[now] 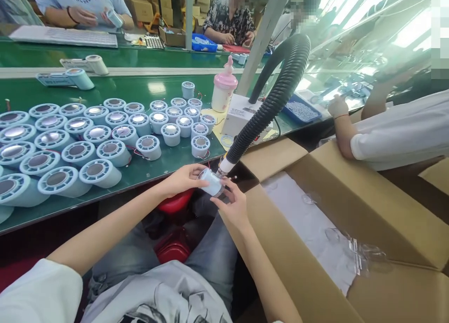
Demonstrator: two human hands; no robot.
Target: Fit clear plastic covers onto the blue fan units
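Observation:
Between my two hands is a light blue cylindrical housing (211, 183), held tilted over my lap, just off the bench edge. My left hand (187, 179) grips its left side with thumb and fingers. The fingers of my right hand (234, 204) are closed around its right end. Right behind the housing is the pale nozzle (226, 166) of a black corrugated hose (268, 112); I cannot tell whether they touch. Several similar light blue housings (148, 147) stand in rows on the green bench (147, 82), some with thin red and black wires.
A white box-shaped machine (240, 115) stands beneath the hose, beside a pink-lidded bottle (224, 91). To my right is an open cardboard box (280, 229) with transparent plastic pieces (358, 253). A blue tray (301, 110) lies behind it. A co-worker's arm (345, 131) reaches in; others sit across the bench.

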